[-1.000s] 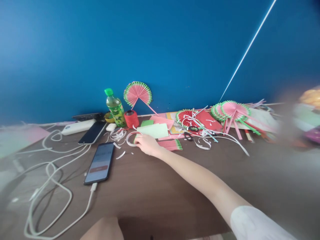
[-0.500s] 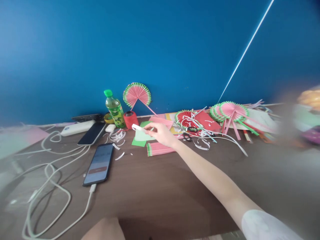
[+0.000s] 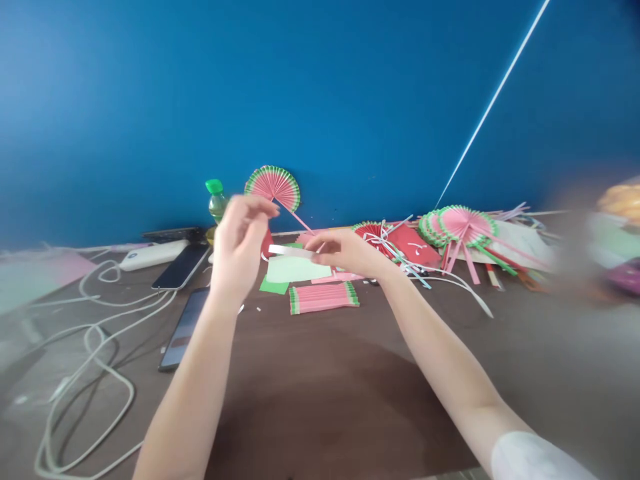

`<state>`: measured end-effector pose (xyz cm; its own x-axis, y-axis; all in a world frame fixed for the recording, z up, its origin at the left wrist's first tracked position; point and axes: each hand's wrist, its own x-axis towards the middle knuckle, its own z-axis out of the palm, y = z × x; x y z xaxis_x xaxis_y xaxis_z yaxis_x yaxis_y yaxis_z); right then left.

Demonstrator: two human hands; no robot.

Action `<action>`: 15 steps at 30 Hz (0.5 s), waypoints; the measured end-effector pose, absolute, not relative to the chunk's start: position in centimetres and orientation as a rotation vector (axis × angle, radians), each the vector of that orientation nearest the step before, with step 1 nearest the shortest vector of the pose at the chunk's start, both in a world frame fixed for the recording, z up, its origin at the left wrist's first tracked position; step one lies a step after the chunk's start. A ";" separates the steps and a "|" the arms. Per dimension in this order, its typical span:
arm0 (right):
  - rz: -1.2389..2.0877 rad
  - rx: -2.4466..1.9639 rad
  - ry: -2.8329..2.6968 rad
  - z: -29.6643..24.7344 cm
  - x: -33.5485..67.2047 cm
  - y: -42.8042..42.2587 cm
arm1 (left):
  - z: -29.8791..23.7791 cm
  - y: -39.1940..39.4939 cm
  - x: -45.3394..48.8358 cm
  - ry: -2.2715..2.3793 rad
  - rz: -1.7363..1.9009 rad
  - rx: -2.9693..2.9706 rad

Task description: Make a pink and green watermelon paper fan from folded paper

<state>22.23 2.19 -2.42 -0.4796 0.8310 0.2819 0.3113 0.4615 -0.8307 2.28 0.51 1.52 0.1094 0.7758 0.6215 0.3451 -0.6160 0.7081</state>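
Note:
My right hand [image 3: 345, 252] pinches a narrow white strip [image 3: 290, 251] between thumb and fingers, and the strip juts out to the left. It looks like tape or paper; I cannot make out which. My left hand [image 3: 243, 233] is raised just left of the strip's free end, fingers bent and apart, touching nothing that I can see. Below the strip are a pale green sheet [image 3: 295, 269] and a brighter green piece [image 3: 274, 287]. A pleated pink paper [image 3: 324, 298] with green ends lies nearer to me on the table.
A pink and green paper fan [image 3: 273, 181] leans against the blue wall. Left are a green-capped bottle [image 3: 215, 198], a phone [image 3: 183, 327], a dark device [image 3: 181, 267] and a looped white cable [image 3: 130, 393]. Finished-looking fans [image 3: 463, 223] and a red sheet [image 3: 413, 241] lie right.
My left hand has come up from the lower edge to beside the strip. My right hand has moved right with the strip, which now shows longer and straighter.

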 end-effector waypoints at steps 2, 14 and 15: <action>0.990 -0.944 -2.012 -2.3 22.8 2.2 | 1.0 1.3 2.0 1.169 1.268 1.990; 1.068 -0.830 -2.026 -1.2 24.4 1.6 | -1.4 4.0 -0.7 0.876 0.557 1.941; 1.073 -0.808 -2.024 -1.1 24.6 1.5 | -1.6 4.1 -0.8 0.836 0.549 1.934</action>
<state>24.55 1.50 -1.13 -0.5626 0.7756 0.2862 0.1983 0.4628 -0.8640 -0.81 4.14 -1.58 0.6685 0.7429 0.0361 0.3283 -0.3383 0.8819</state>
